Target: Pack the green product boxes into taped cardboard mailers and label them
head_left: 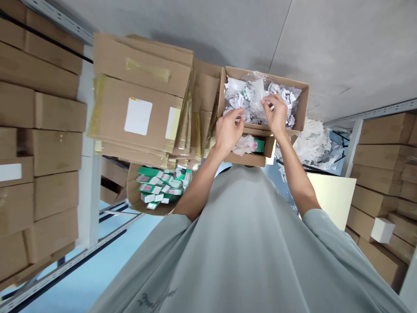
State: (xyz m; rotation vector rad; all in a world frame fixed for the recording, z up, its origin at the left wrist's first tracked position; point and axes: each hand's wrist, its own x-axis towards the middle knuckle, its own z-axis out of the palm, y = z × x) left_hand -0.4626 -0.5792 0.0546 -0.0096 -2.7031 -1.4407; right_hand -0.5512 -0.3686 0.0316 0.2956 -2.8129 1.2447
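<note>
An open cardboard box (302,106) holds crumpled white paper scraps (237,101) and a crinkled, translucent plastic bag (258,91). My right hand (276,114) is over the box, thumb and forefinger pinched at the edge of the bag. At the box's near left corner is my left hand (229,131), its fingers curled together; whatever they hold, if anything, is hidden. A small green-and-white carton (246,93) shows among the scraps. Closer to my body, a smaller cardboard box (246,159) contains pink-white crumpled material (244,144) and a green carton (259,145).
Flattened cardboard boxes (156,104) are stacked on the left. Below them stands a carton (133,184) of small green-and-white packs (163,184). White paper shreds (312,141) lie piled on the right. Shelves of brown boxes (57,152) flank both sides.
</note>
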